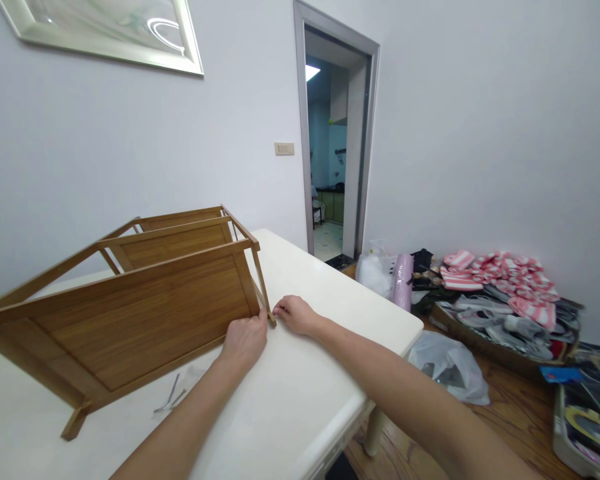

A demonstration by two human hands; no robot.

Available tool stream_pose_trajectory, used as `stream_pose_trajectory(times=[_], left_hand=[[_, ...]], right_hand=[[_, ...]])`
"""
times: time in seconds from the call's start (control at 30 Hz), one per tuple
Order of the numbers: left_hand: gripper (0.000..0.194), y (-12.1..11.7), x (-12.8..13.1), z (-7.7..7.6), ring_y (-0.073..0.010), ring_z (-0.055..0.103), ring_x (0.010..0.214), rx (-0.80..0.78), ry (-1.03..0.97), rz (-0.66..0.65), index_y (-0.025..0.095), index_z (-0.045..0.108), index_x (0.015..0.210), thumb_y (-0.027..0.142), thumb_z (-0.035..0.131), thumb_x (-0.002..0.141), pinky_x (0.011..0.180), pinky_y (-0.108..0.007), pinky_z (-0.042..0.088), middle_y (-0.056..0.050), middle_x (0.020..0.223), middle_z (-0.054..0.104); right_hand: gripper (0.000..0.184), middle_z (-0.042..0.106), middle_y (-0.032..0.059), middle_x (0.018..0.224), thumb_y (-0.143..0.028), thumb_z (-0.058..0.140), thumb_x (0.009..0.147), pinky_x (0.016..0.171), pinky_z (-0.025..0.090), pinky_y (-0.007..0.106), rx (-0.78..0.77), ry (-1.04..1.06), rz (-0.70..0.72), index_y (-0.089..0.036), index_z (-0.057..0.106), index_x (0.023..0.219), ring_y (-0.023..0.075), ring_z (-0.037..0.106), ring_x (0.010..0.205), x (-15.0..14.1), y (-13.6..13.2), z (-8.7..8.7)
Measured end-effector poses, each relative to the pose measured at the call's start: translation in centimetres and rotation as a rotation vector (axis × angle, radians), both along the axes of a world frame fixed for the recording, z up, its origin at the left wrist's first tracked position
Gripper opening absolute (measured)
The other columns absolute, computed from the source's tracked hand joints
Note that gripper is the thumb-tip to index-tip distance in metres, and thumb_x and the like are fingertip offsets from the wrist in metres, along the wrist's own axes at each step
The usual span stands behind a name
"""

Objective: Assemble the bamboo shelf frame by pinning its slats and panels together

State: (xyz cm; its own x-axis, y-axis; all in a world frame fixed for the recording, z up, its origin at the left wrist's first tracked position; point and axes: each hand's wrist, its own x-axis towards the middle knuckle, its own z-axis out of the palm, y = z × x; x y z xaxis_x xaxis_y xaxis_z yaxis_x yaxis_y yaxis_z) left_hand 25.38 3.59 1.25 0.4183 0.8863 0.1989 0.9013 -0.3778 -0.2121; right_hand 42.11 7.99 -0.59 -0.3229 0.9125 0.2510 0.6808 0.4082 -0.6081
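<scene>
A brown wooden shelf unit (pixel 170 293) with several panels lies on its side on the white table (pixel 300 393). My left hand (pixel 246 339) is closed at the unit's near right corner, with its fingers against the leg there. Just right of that leg end, my right hand (pixel 296 315) has its fingertips pinched together; whatever they hold is hidden or too small to name. Near my left forearm lie a thin bent metal tool, resembling a hex key (pixel 169 395), and a small clear plastic bag (pixel 194 377).
Right of the table, the floor holds a white plastic bag (pixel 450 367), a cardboard box (pixel 510 353) of wrapped items, pink-striped cloth (pixel 510 280) and a pink roll (pixel 403 280). An open doorway (pixel 330 153) stands beyond the table, and a framed picture (pixel 105 33) hangs at upper left.
</scene>
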Motion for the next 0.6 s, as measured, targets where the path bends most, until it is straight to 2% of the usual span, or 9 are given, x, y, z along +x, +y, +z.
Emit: stream_pose_trajectory(times=[0.1, 0.17, 0.27, 0.33, 0.43, 0.6], left_hand=[[0.04, -0.08, 0.04, 0.13, -0.0234, 0.073, 0.076, 0.002, 0.011, 0.0, 0.011, 0.055, 0.123, 0.005, 0.032, 0.09, 0.067, -0.029, 0.053, -0.015, 0.085, 0.074], [0.041, -0.11, 0.07, 0.15, -0.0232, 0.073, 0.077, 0.005, 0.023, 0.001, 0.009, 0.054, 0.124, 0.005, 0.033, 0.089, 0.067, -0.029, 0.053, -0.015, 0.085, 0.074], [0.042, -0.13, 0.12, 0.19, -0.0233, 0.073, 0.077, 0.005, 0.033, 0.003, 0.009, 0.053, 0.126, 0.005, 0.034, 0.088, 0.067, -0.029, 0.053, -0.015, 0.085, 0.074], [0.043, -0.14, 0.14, 0.24, -0.0238, 0.073, 0.077, 0.006, 0.03, -0.003, 0.009, 0.053, 0.125, 0.004, 0.033, 0.088, 0.066, -0.03, 0.054, -0.015, 0.085, 0.074], [0.041, -0.2, 0.15, 0.34, -0.0242, 0.073, 0.077, -0.004, 0.023, -0.005, 0.009, 0.054, 0.123, 0.005, 0.032, 0.089, 0.066, -0.031, 0.054, -0.015, 0.084, 0.074], [0.042, -0.27, 0.12, 0.41, -0.0237, 0.073, 0.078, -0.01, 0.032, 0.003, 0.008, 0.052, 0.126, 0.005, 0.032, 0.089, 0.067, -0.03, 0.054, -0.016, 0.086, 0.074]], right_hand=[[0.025, 0.069, 0.0051, 0.082, -0.022, 0.05, 0.091, 0.072, 0.039, 0.024, 0.003, 0.004, -0.013, -0.016, 0.072, 0.081, 0.0143, 0.058, 0.076, -0.02, -0.05, 0.21], [0.023, 0.068, 0.0045, 0.084, -0.022, 0.049, 0.092, 0.071, 0.04, 0.024, 0.0, 0.017, -0.034, -0.016, 0.071, 0.089, 0.0131, 0.057, 0.074, 0.08, -0.13, 0.25], [0.021, 0.068, 0.0022, 0.087, -0.019, 0.062, 0.082, 0.067, 0.04, 0.022, -0.014, 0.03, -0.058, -0.016, 0.067, 0.101, 0.0115, 0.055, 0.071, 0.27, -0.34, 0.21], [0.021, 0.067, 0.0015, 0.084, -0.017, 0.066, 0.077, 0.065, 0.039, 0.022, -0.021, 0.028, -0.057, -0.016, 0.068, 0.098, 0.0112, 0.055, 0.07, 0.31, -0.48, 0.19], [0.011, 0.067, 0.0022, 0.081, -0.018, 0.061, 0.082, 0.065, 0.039, 0.022, -0.023, 0.018, -0.042, -0.016, 0.07, 0.088, 0.0118, 0.055, 0.069, 0.21, -0.51, 0.26], [0.019, 0.067, 0.0048, 0.081, -0.02, 0.055, 0.087, 0.07, 0.039, 0.024, -0.015, 0.002, -0.022, -0.015, 0.071, 0.078, 0.0131, 0.055, 0.074, -0.06, -0.13, 0.4]])
